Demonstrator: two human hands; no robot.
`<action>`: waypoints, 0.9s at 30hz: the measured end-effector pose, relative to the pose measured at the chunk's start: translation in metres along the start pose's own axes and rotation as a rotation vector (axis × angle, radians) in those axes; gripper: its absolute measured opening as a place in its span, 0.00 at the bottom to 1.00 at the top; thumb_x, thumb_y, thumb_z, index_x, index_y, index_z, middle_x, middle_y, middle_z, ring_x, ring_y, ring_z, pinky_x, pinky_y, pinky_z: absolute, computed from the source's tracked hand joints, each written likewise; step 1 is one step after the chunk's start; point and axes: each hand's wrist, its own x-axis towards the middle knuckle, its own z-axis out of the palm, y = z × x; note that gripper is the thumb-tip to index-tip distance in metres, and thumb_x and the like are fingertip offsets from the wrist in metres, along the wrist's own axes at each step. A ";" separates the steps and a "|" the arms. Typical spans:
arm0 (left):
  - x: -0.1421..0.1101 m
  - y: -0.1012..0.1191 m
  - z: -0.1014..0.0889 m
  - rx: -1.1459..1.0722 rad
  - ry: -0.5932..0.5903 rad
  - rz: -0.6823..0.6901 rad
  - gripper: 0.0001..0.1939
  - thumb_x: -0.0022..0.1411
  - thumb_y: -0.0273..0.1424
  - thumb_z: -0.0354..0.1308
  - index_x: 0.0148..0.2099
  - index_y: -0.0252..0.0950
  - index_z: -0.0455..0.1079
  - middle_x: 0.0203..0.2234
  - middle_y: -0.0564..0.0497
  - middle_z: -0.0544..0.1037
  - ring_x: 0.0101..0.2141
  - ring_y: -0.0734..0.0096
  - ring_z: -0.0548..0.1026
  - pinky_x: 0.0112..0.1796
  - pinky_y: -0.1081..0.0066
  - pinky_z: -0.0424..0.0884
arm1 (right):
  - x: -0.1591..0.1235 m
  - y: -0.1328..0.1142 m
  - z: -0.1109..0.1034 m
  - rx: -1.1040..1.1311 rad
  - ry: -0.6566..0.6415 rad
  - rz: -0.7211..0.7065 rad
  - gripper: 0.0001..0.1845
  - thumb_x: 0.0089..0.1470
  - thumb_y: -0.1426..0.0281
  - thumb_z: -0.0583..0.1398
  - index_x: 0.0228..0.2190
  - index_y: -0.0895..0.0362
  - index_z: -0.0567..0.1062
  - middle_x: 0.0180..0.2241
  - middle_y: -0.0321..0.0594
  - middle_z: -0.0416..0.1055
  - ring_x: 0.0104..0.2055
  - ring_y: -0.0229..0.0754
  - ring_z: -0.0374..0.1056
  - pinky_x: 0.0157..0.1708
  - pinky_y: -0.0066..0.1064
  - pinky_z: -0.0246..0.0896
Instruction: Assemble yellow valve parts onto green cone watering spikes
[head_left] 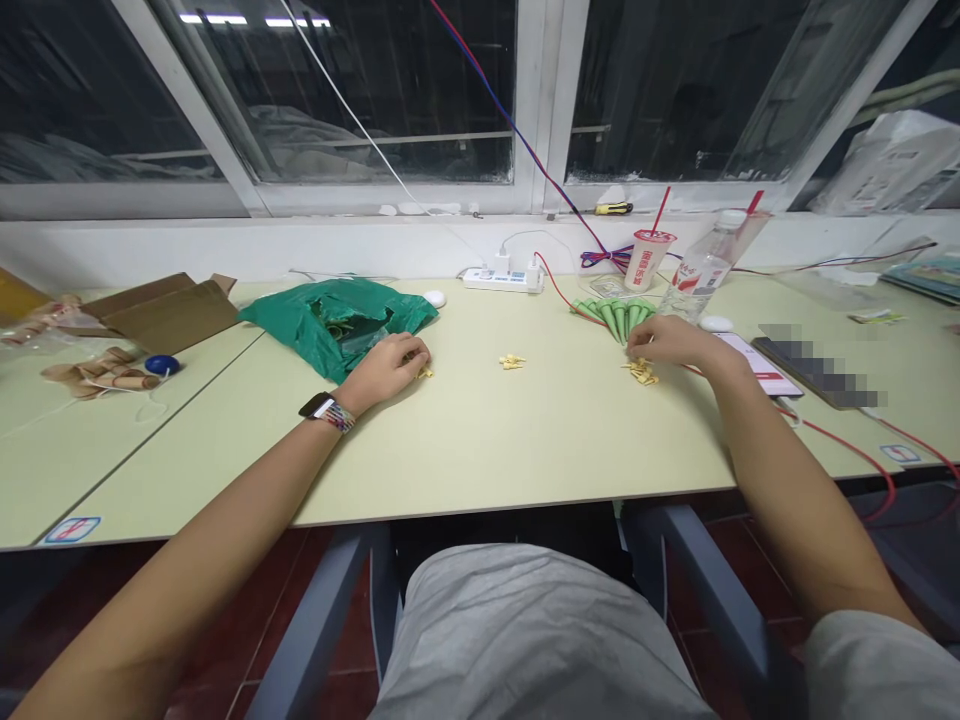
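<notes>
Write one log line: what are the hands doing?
left hand: at yellow bits | right hand: at yellow pile | nearby: green bag, green cones

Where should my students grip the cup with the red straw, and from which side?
Grip the cup around its middle, with the right hand coming from the near side over the green pieces. It stands upright, the straw blocks the top, and the bottle crowds its right.
</notes>
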 end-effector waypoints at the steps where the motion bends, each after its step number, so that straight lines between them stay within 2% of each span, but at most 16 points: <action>1: 0.000 0.000 0.000 0.003 -0.002 0.004 0.17 0.72 0.38 0.48 0.40 0.36 0.75 0.38 0.44 0.78 0.41 0.56 0.75 0.46 0.58 0.68 | 0.000 -0.001 0.000 0.000 -0.001 -0.002 0.11 0.48 0.65 0.63 0.32 0.55 0.85 0.34 0.41 0.82 0.37 0.48 0.75 0.34 0.33 0.64; 7: 0.000 0.003 -0.002 0.012 -0.009 0.011 0.17 0.72 0.38 0.48 0.38 0.36 0.75 0.36 0.44 0.78 0.39 0.58 0.75 0.44 0.59 0.68 | -0.002 -0.007 -0.001 0.029 -0.024 -0.032 0.13 0.50 0.66 0.62 0.34 0.54 0.86 0.37 0.40 0.83 0.40 0.47 0.76 0.36 0.32 0.65; 19: -0.001 0.005 -0.002 0.019 -0.021 0.021 0.16 0.72 0.38 0.48 0.38 0.37 0.74 0.36 0.45 0.78 0.39 0.57 0.75 0.43 0.60 0.68 | -0.007 -0.020 -0.002 0.020 0.030 -0.015 0.13 0.50 0.70 0.61 0.36 0.55 0.85 0.35 0.40 0.83 0.39 0.48 0.77 0.38 0.33 0.66; 21: -0.001 0.004 -0.002 0.019 -0.026 0.021 0.17 0.72 0.38 0.48 0.37 0.37 0.74 0.36 0.45 0.78 0.39 0.57 0.75 0.43 0.60 0.68 | -0.007 -0.023 0.001 -0.003 0.087 -0.027 0.13 0.51 0.71 0.61 0.37 0.56 0.84 0.37 0.42 0.83 0.39 0.49 0.77 0.39 0.34 0.66; 23: -0.001 0.005 -0.003 0.014 -0.030 0.020 0.17 0.72 0.38 0.47 0.38 0.37 0.74 0.37 0.44 0.78 0.41 0.56 0.76 0.45 0.59 0.68 | -0.007 -0.032 0.007 -0.033 0.196 -0.063 0.13 0.53 0.72 0.60 0.38 0.56 0.84 0.39 0.44 0.83 0.41 0.50 0.77 0.40 0.35 0.66; 25: -0.001 0.006 -0.004 0.013 -0.025 0.010 0.18 0.73 0.39 0.46 0.39 0.37 0.75 0.38 0.44 0.79 0.42 0.55 0.76 0.46 0.58 0.68 | -0.008 -0.049 0.019 -0.039 0.334 -0.156 0.14 0.57 0.72 0.58 0.40 0.57 0.83 0.43 0.46 0.82 0.44 0.51 0.76 0.44 0.38 0.67; 27: -0.001 0.008 -0.005 0.016 -0.012 -0.005 0.19 0.74 0.40 0.45 0.40 0.37 0.75 0.39 0.44 0.79 0.42 0.55 0.75 0.47 0.58 0.68 | -0.011 -0.073 0.034 0.013 0.439 -0.310 0.15 0.61 0.73 0.56 0.42 0.58 0.82 0.45 0.48 0.81 0.47 0.52 0.76 0.48 0.40 0.68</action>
